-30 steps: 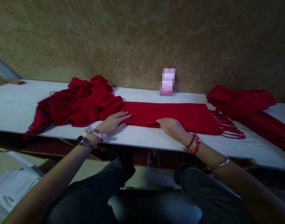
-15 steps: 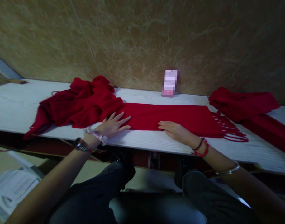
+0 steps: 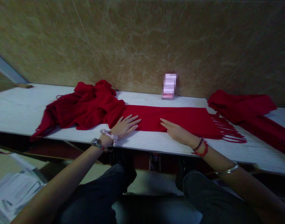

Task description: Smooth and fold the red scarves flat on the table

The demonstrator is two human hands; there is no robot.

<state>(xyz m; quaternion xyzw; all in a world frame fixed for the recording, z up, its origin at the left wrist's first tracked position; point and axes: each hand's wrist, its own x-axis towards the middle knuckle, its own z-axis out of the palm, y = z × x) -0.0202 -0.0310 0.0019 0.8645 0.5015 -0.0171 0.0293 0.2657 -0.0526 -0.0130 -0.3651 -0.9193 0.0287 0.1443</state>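
A red scarf [image 3: 186,119] lies along the white tabletop, its middle part flat and its fringed end toward the right. The rest of its cloth is bunched in loose folds at the left. My left hand [image 3: 125,126] rests palm down with fingers spread on the flat part, just beside the bunched folds. On the near edge of the flat part lies my right hand [image 3: 177,132], its fingers stretched out and close together. Neither hand grips the cloth.
Another red cloth [image 3: 241,107] lies folded over itself on the right of the white tabletop [image 3: 149,143]. A blurred pink-and-white item [image 3: 169,87] stands against the marble-patterned wall [image 3: 142,40]. At the far left is a small wooden piece [image 3: 22,85]. A whitish object [image 3: 18,193] sits low at the left.
My left hand has slid right along the scarf, closer to my right hand. The right hand stays in nearly the same place. The view has shifted slightly.
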